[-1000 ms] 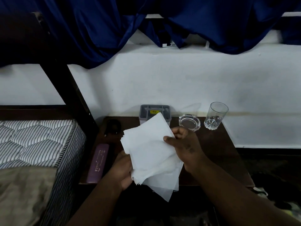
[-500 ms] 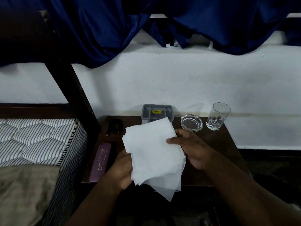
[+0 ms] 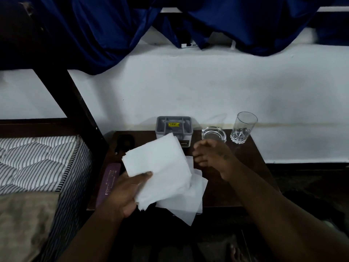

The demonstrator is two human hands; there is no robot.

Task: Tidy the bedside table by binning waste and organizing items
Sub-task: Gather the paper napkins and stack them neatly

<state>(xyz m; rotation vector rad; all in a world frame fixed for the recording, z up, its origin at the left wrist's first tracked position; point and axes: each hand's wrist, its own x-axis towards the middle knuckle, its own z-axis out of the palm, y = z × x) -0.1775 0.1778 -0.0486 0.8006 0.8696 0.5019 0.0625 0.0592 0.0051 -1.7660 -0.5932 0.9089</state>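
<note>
White tissues (image 3: 160, 167) in the left hand (image 3: 123, 193)

The paper sheets (image 3: 160, 167) looked thin, matt and soft; the table (image 3: 253, 157) was dark polished wood; tumbler (image 3: 244, 127) and ashtray (image 3: 213, 134), clear glossy glass; the box (image 3: 173, 127), grey matt plastic.

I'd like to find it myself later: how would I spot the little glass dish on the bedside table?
Start at the dark wooden bedside table beside the striped mattress and look along its back edge, by the white wall. There, between a grey box and a tall drinking glass, sits the glass dish. It alone is low, round and clear; the drinking glass stands taller.
</note>
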